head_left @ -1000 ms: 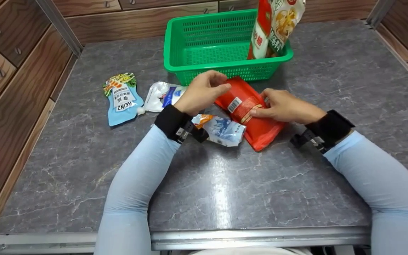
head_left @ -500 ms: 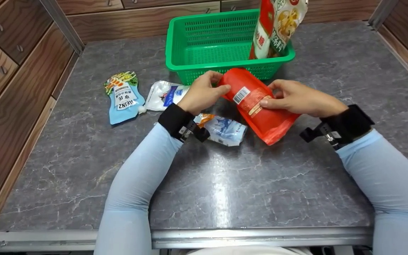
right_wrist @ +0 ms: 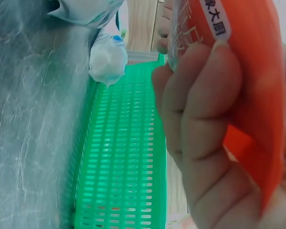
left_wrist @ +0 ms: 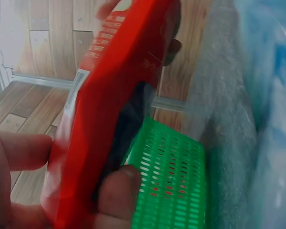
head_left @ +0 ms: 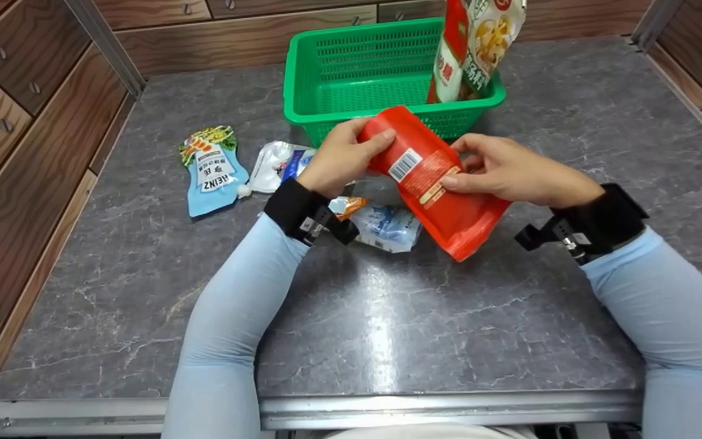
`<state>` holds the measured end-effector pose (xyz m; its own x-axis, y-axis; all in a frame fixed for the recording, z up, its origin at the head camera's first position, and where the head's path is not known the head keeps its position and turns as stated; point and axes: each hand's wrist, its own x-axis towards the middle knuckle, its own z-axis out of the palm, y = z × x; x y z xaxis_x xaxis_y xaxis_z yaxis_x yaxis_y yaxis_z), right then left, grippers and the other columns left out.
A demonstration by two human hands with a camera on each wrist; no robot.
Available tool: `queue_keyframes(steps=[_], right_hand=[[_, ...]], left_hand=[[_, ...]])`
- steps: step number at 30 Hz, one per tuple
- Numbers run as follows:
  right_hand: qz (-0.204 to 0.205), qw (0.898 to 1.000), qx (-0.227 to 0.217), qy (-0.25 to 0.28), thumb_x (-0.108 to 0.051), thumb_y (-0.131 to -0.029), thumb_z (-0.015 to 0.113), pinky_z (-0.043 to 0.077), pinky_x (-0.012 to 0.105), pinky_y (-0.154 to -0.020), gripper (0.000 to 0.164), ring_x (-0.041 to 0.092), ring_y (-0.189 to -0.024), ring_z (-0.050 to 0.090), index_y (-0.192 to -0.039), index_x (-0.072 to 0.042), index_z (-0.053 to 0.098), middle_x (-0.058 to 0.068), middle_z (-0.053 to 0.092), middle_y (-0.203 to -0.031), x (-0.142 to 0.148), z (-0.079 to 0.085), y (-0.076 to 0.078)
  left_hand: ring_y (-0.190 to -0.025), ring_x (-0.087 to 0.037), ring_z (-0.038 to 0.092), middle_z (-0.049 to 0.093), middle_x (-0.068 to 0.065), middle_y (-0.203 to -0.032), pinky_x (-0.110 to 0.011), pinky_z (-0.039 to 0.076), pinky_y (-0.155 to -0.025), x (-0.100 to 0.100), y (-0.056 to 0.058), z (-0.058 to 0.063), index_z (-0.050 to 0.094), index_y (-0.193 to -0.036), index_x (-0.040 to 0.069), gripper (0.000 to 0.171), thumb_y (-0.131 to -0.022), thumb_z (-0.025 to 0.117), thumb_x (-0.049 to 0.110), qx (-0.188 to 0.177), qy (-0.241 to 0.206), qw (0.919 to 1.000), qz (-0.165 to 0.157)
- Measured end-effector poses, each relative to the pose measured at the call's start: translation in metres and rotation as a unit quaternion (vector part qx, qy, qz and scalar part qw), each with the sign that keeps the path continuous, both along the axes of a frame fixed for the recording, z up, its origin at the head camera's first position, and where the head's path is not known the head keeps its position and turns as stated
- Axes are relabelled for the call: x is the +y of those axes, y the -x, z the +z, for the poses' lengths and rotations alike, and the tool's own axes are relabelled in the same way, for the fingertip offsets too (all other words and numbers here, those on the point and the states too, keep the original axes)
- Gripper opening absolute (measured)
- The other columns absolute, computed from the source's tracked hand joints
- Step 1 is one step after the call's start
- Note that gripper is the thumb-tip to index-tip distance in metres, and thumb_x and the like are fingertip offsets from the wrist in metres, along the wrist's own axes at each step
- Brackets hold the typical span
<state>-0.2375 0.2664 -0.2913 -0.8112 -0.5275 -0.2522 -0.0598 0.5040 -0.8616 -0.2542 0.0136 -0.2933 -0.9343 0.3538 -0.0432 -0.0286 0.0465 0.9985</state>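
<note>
A red pouch (head_left: 424,161) with a barcode on its face is held tilted above the table, in front of the green basket (head_left: 363,113). My left hand (head_left: 345,155) pinches its upper left end, thumb on the near face. On the other side my right hand (head_left: 509,171) grips the pouch's right edge, thumb on the printed face. In the left wrist view, thumb and fingers stand on either side of the red pouch (left_wrist: 114,105). Curled fingers lie against the pouch's far face (right_wrist: 257,71) in the right wrist view.
Two upright packets, one red and white (head_left: 448,67) and one with a food picture (head_left: 488,46), stand in the basket's right end. Left of the hands lie a blue Heinz pouch (head_left: 212,174) and a white pouch (head_left: 269,167). A pale blue packet (head_left: 387,228) lies below.
The red pouch has been lifted off the table and tilted up. The left hand, earlier beside its top end, now pinches it. The right hand has moved slightly right.
</note>
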Motion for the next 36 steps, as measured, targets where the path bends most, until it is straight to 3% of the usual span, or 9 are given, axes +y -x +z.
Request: queue_keyframes(steps=[4,9,17,21,25,28,30,32,36], right_hand=[[0.002,1.0,0.01,-0.002,-0.04,-0.079,0.068,0.055,0.042,-0.065,0.055,0.028,-0.084,0.065,-0.118,-0.011,0.041,0.013,0.061,-0.105,-0.003,0.001,-0.002],[0.002,1.0,0.024,-0.002,-0.039,-0.079,0.069,0.055,0.041,-0.066,0.054,0.027,-0.086,0.064,-0.118,-0.013,0.042,0.012,0.061,-0.105,-0.003,0.0,-0.002],[0.006,0.996,0.079,0.045,-0.03,-0.085,0.064,0.055,0.039,-0.068,0.044,0.025,-0.089,0.063,-0.119,-0.01,0.046,0.013,0.06,-0.106,0.0,0.005,-0.002],[-0.015,0.989,0.114,0.091,-0.023,-0.086,0.064,0.056,0.034,-0.067,0.039,0.023,-0.087,0.064,-0.117,-0.006,0.05,0.013,0.062,-0.104,0.002,0.008,-0.003],[-0.063,0.977,0.148,0.141,-0.016,-0.082,0.068,0.055,0.028,-0.066,0.037,0.02,-0.082,0.065,-0.115,-0.003,0.056,0.013,0.064,-0.099,0.001,0.009,-0.003],[-0.103,0.962,0.152,0.201,-0.009,-0.079,0.07,0.055,0.027,-0.066,0.038,0.021,-0.08,0.064,-0.114,-0.001,0.058,0.014,0.063,-0.098,-0.001,0.01,-0.004],[-0.133,0.946,0.15,0.254,-0.004,-0.077,0.072,0.055,0.027,-0.066,0.039,0.022,-0.081,0.063,-0.113,0.001,0.058,0.016,0.063,-0.097,-0.001,0.011,-0.004],[-0.159,0.922,0.139,0.324,0.002,-0.075,0.071,0.055,0.029,-0.066,0.041,0.025,-0.081,0.063,-0.112,0.005,0.055,0.019,0.062,-0.096,-0.002,0.011,-0.003],[-0.191,0.865,0.119,0.449,0.009,-0.075,0.067,0.055,0.03,-0.063,0.039,0.026,-0.08,0.062,-0.11,0.007,0.05,0.02,0.062,-0.091,-0.004,0.012,0.0]], left_hand=[[-0.088,-0.023,0.059,0.058,-0.013,-0.102,-0.032,0.054,-0.074,-0.002,-0.008,0.011,0.054,-0.117,0.002,0.029,-0.091,0.056,0.015,0.029,-0.009,0.9995,0.0],[-0.091,-0.023,0.059,0.057,-0.012,-0.105,-0.033,0.054,-0.075,-0.003,-0.016,0.022,0.05,-0.124,0.004,0.035,-0.09,0.055,0.012,0.033,-0.012,0.9994,0.003],[-0.093,-0.027,0.059,0.057,-0.014,-0.108,-0.038,0.054,-0.075,-0.011,-0.021,0.033,0.051,-0.123,0.003,0.035,-0.089,0.057,0.007,0.079,-0.067,0.9946,0.004],[-0.092,-0.028,0.059,0.054,-0.015,-0.107,-0.039,0.054,-0.074,-0.014,-0.025,0.04,0.051,-0.123,0.004,0.036,-0.088,0.058,0.006,0.109,-0.08,0.9905,0.02],[-0.094,-0.029,0.058,0.051,-0.015,-0.108,-0.04,0.054,-0.075,-0.017,-0.029,0.046,0.048,-0.124,0.004,0.037,-0.088,0.058,0.005,0.132,-0.093,0.9866,0.023],[-0.095,-0.029,0.058,0.05,-0.015,-0.108,-0.041,0.054,-0.076,-0.018,-0.031,0.048,0.046,-0.125,0.003,0.038,-0.088,0.057,0.005,0.152,-0.107,0.9823,0.022],[-0.096,-0.028,0.057,0.049,-0.015,-0.108,-0.04,0.053,-0.077,-0.018,-0.033,0.05,0.045,-0.125,0.002,0.039,-0.088,0.057,0.004,0.174,-0.115,0.9775,0.027],[-0.097,-0.027,0.057,0.048,-0.015,-0.108,-0.038,0.053,-0.079,-0.017,-0.034,0.051,0.043,-0.125,0.001,0.039,-0.089,0.056,0.003,0.198,-0.119,0.9723,0.037],[-0.1,-0.025,0.055,0.045,-0.014,-0.11,-0.036,0.051,-0.083,-0.015,-0.037,0.054,0.038,-0.126,-0.001,0.039,-0.09,0.053,0.001,0.245,-0.128,0.9592,0.058]])
